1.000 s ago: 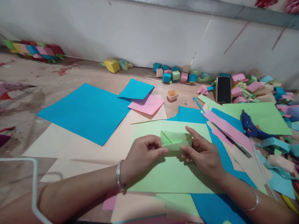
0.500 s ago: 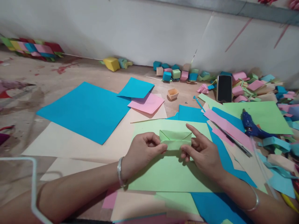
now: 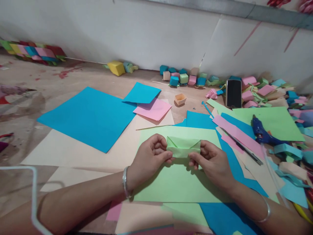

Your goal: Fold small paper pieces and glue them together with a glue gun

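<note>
A small piece of folded light green paper (image 3: 183, 151) is held between my two hands, with creased diagonal corners along its upper part. My left hand (image 3: 153, 155) pinches its left end, thumb in front. At the right end, my right hand (image 3: 210, 160) grips it between thumb and curled fingers. Both hands are above a large light green sheet (image 3: 176, 182). Beyond them stands a small open peach paper box (image 3: 180, 99).
A large blue sheet (image 3: 88, 119) and pink squares (image 3: 153, 109) lie left. On the right are a blue glue gun (image 3: 262, 130), a dark cutter (image 3: 244, 148), a phone (image 3: 233, 93) and piled paper pieces. A white bent rod (image 3: 34, 195) crosses the lower left.
My right index finger, raised and pointing before, has curled down behind the right end of the folded paper. The left hand keeps its pinch, and the view has shifted slightly.
</note>
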Demonstrator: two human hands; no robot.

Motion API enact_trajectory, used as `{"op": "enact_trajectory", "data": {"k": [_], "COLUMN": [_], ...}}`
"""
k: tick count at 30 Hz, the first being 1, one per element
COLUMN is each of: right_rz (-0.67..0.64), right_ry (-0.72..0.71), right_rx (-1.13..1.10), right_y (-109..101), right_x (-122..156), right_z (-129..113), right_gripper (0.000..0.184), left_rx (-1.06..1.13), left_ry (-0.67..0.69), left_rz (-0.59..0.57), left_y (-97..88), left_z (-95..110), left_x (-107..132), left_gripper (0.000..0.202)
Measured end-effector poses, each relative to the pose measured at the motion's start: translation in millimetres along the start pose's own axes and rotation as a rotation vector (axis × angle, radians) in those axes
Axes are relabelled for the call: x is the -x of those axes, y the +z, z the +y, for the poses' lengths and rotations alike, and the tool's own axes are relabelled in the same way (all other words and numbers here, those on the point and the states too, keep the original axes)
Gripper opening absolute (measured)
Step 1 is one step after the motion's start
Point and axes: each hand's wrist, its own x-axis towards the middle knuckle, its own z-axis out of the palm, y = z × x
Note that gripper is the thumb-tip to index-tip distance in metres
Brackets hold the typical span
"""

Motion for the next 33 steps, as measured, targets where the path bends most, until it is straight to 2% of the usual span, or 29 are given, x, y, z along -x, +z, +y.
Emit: {"op": "enact_trajectory", "data": {"k": [4, 7, 10, 15, 19, 20, 23, 24, 28, 33], "right_rz": [0.007, 0.015, -0.002, -0.019, -0.008, -0.004, 0.021, 0.030, 0.044, 0.049], "right_ry": [0.014, 0.014, 0.026, 0.029, 0.044, 0.048, 0.045, 0.039, 0.016, 0.028], "right_rx": [0.010, 0.015, 0.018, 0.024, 0.030, 0.031, 0.031, 0.032, 0.035, 0.007], "right_y": [0, -1, 0, 0, 0, 0, -1, -1, -2, 0], "right_x": [0, 0, 1, 2, 2, 2, 1, 1, 1, 3], "right_z": [-1, 0, 1, -1, -3, -4, -3, -2, -1, -3], "right_gripper": [0.015, 0.017, 0.019, 0.019, 0.021, 0.021, 0.021, 0.021, 0.020, 0.020], "left_rx": [0.033, 0.056, -0.017, -0.093, -0.032, 0.001, 0.071, 0.069, -0.028, -0.125], "left_ry": [-0.016, -0.108, -0.205, -0.223, -0.166, -0.129, -0.027, -0.013, -0.025, -0.022], "left_rz": [0.000, -0.110, -0.203, -0.119, -0.134, -0.123, -0.056, -0.052, -0.069, 0.002], "left_y": [0.4, 1.2, 1.3, 0.5, 0.9, 1.3, 2.4, 2.8, 3.5, 3.3], "left_z": [4, 7, 5, 2, 3, 3, 2, 2, -2, 0], "left_x": [2, 3, 3, 3, 4, 5, 8, 10, 11, 8], "left_gripper": [0.037, 0.034, 0.029, 0.027, 0.023, 0.025, 0.047, 0.047, 0.023, 0.023]}}
